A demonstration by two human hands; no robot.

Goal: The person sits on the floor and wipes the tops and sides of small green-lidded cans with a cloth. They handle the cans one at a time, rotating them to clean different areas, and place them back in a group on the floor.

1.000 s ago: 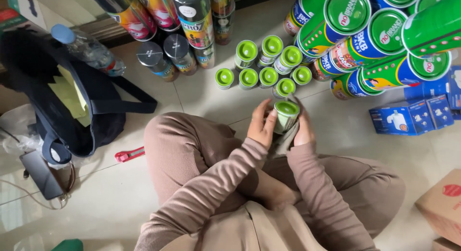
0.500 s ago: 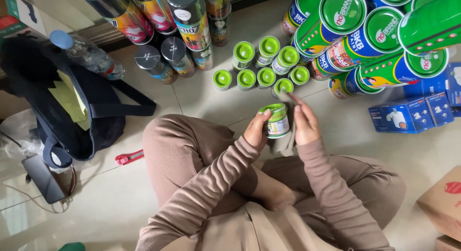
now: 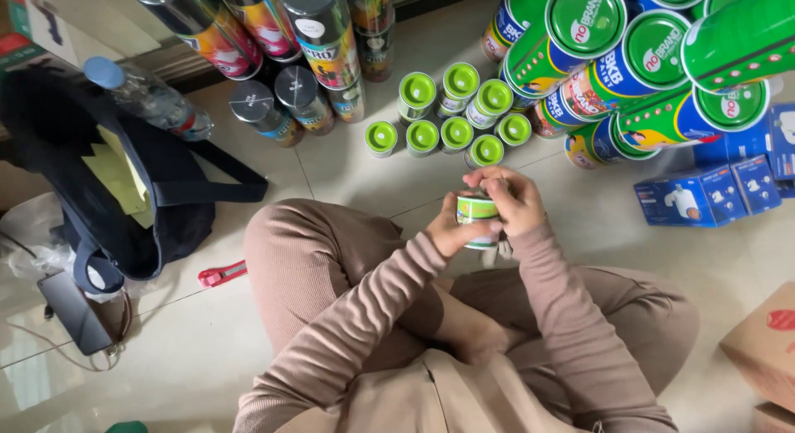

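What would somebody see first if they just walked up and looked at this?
Probably the big green-lidded tins piled at the top right, because they are so bright. Next come the small green-capped cans clustered on the floor just beyond the person's knees, with one small can held between the left hand and the right hand. On the left lies a dark bag with a water bottle beside it.
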